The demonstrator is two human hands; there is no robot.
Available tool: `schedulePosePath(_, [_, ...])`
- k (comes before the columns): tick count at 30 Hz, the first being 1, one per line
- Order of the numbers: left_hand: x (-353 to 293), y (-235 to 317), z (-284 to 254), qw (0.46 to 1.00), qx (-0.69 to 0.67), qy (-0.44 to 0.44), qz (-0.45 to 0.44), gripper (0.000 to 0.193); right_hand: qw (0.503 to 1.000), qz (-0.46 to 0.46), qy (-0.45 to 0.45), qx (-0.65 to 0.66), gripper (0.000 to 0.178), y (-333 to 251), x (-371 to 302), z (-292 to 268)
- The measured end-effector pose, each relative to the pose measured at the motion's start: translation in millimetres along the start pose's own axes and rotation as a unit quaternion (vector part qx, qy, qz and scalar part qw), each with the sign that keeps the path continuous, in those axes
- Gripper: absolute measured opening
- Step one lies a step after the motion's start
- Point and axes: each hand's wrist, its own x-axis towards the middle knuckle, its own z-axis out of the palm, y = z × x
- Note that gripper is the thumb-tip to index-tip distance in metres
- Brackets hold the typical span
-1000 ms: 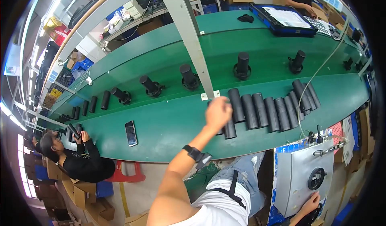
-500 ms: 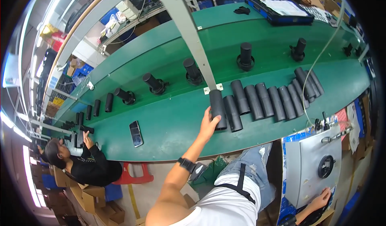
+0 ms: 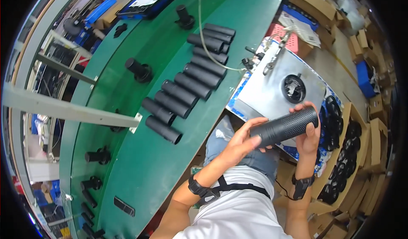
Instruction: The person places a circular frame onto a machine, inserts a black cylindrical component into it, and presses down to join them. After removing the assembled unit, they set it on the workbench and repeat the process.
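My two hands hold a black perforated tube point(image 3: 282, 126) between them, tilted up to the right, in front of the metal box. My left hand point(image 3: 243, 142) is closed round its smoother left end. My right hand point(image 3: 307, 139) grips the dotted end, thumb in front and fingers over the top. Just beyond the tube, a round black ring point(image 3: 294, 88) sits on top of the silver metal box point(image 3: 265, 92). On the green bench point(image 3: 127, 171) to the left lies a row of several similar black tubes point(image 3: 192, 86).
An open carton point(image 3: 325, 190) of black ring parts stands at the right, with more black rings point(image 3: 332, 115) beside the box. A toggle clamp point(image 3: 274, 60) and a thin hose point(image 3: 203, 35) are near the bench edge. A metal post point(image 3: 76, 109) crosses at left; a phone point(image 3: 124, 206) lies below.
My left hand has lifted the tube off the bench and carried it right, over to the metal box. My right hand has risen from beside the box and taken hold too. The view has turned right.
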Motion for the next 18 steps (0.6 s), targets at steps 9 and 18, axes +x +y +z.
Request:
schedulePosePath(9, [71, -23, 10, 0.970, 0.234, 0.009, -0.072, 0.045, 0.973, -0.061, -0.053, -0.217, 0.070, -54, -4, -24])
schedulePosePath(18, [121, -45, -43, 0.605, 0.697, 0.151, 0.355, 0.025, 0.884, -0.083, 0.015, -0.459, 0.050, -51, 87, -46])
